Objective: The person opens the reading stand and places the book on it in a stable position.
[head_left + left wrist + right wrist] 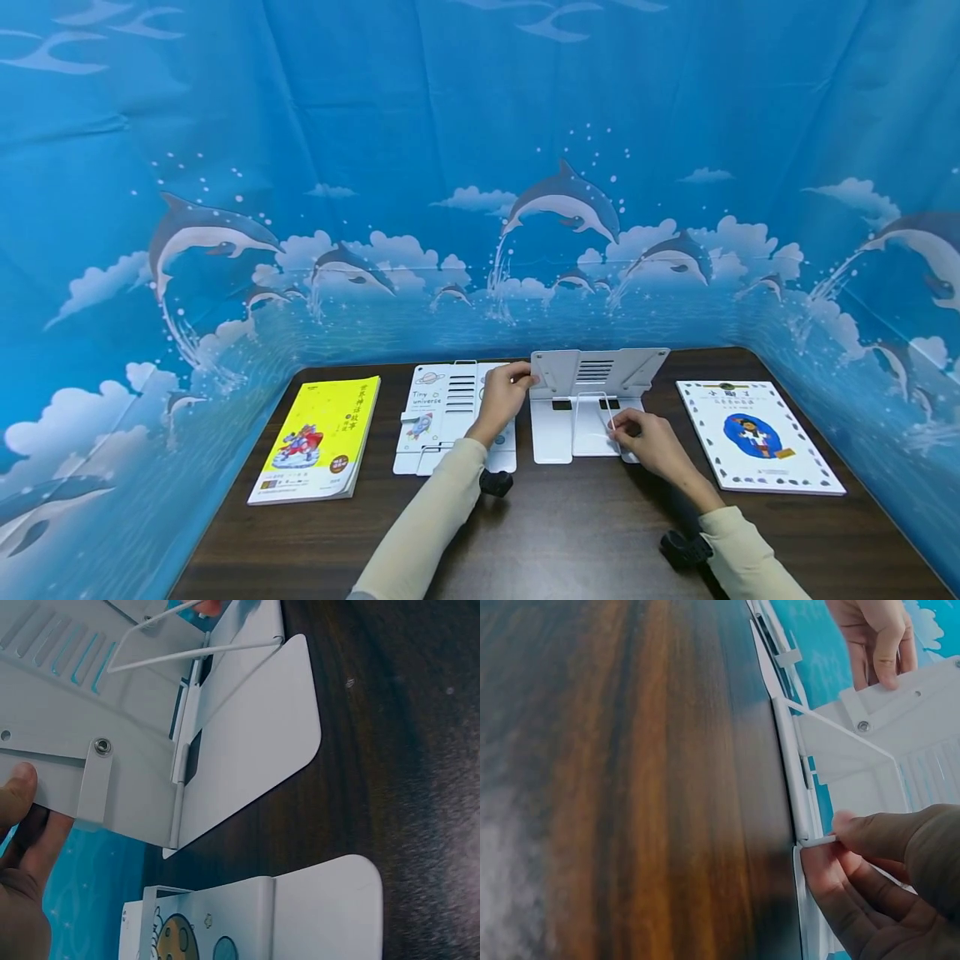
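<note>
Left hand (504,396) pinches the bookstand (551,437) at ten o'clock; right hand (651,446) pinches its wire support (574,425) at four. Wire-setting seemingly underway, needing steadiness next.

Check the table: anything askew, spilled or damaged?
Nothing stands out: yellow book, white book and printed stand lie flat; left hand holds the raised stand, right hand its wire loop. No spill or damage visible.

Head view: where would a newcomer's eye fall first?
Probably the blue dolphin-printed curtain filling the background, then the yellow paperback book at left on the dark wooden table. Right of center, the left hand grips an unfolded slotted white stand while the right hand pinches its white wire bracket.
</note>
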Demonstrator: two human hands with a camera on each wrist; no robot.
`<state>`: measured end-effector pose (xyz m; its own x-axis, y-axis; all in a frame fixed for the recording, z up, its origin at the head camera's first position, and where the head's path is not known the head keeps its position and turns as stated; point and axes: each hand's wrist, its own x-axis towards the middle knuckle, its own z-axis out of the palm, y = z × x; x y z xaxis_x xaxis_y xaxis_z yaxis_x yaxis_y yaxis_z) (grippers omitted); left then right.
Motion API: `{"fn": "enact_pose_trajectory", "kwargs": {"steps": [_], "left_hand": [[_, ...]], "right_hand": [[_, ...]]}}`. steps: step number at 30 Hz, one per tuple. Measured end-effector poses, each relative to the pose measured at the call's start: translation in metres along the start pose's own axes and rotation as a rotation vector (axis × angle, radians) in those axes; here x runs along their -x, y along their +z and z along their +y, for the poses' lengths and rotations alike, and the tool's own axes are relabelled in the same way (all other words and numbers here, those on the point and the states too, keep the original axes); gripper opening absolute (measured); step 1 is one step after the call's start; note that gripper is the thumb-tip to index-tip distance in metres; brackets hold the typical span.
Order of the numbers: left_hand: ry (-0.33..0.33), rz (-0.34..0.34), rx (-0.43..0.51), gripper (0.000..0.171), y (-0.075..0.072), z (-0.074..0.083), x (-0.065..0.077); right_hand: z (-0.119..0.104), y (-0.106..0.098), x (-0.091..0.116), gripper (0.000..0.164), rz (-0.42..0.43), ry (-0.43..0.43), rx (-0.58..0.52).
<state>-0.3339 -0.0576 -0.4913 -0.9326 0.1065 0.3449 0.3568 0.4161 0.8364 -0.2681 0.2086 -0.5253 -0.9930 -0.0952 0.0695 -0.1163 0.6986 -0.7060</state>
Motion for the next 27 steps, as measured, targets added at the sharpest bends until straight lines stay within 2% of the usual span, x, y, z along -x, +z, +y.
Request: {"fn": "enact_pose_trajectory", "kwargs": {"steps": [6,14,24,27], "left_hand": [[0.029,-0.002,-0.008,0.015,0.002,-0.003,0.007],[0.023,-0.014,-0.023,0.011,0.004,-0.001,0.014],[0.019,-0.003,-0.008,0.009,0.004,-0.002,0.017],[0.01,-0.006,-0.006,0.009,0.004,-0.003,0.018]], "right_hand": [[0.002,0.002,-0.001,0.009,0.008,0.007,0.004],[0.003,0.0,0.0,0.01,0.008,-0.002,-0.01],[0.004,-0.001,0.002,0.012,0.0,0.017,-0.037],[0.004,-0.005,0.004,0.015,0.054,0.031,-0.054]]}}
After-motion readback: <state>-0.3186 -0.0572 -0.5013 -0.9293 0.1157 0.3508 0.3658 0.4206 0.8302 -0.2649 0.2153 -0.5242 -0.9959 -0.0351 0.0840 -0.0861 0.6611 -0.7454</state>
